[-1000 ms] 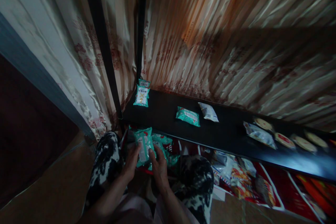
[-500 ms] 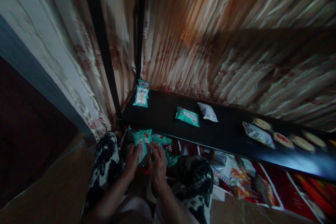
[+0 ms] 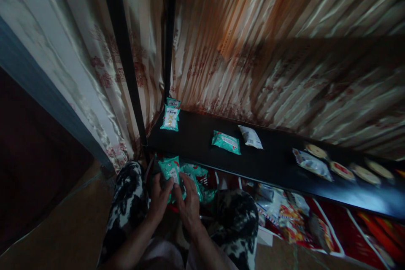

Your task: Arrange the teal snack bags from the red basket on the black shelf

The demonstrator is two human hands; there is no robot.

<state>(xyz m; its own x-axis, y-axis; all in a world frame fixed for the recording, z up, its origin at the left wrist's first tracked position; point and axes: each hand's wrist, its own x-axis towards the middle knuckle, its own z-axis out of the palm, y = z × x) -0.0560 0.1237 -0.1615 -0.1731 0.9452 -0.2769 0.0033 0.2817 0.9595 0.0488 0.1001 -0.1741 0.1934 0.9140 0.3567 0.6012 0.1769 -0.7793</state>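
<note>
A teal snack packet (image 3: 170, 166) is held between my two hands, low in front of the shelf and between my knees. My left hand (image 3: 160, 194) grips its left lower side, with the thumb against the front. On the other side my right hand (image 3: 189, 198) curls round the right lower edge, thumb also on the front. The packet's lower part is partly hidden by my fingers. Just behind and beside it, more teal packets (image 3: 194, 171) lie in a dark red box under the shelf edge.
On the black shelf (image 3: 193, 139) stand teal packets (image 3: 171, 117) at the left corner. Farther right lie a teal packet (image 3: 226, 142), a white packet (image 3: 250, 137), a silvery packet (image 3: 311, 163) and several round items (image 3: 341, 170). Below, red boxes hold bagged food (image 3: 289, 215). Black posts (image 3: 125, 46) rise at left.
My hands have shifted slightly on the teal packet, the thumbs coming closer together, and the packet has tilted a little to the left. The items on the shelf have stayed in place.
</note>
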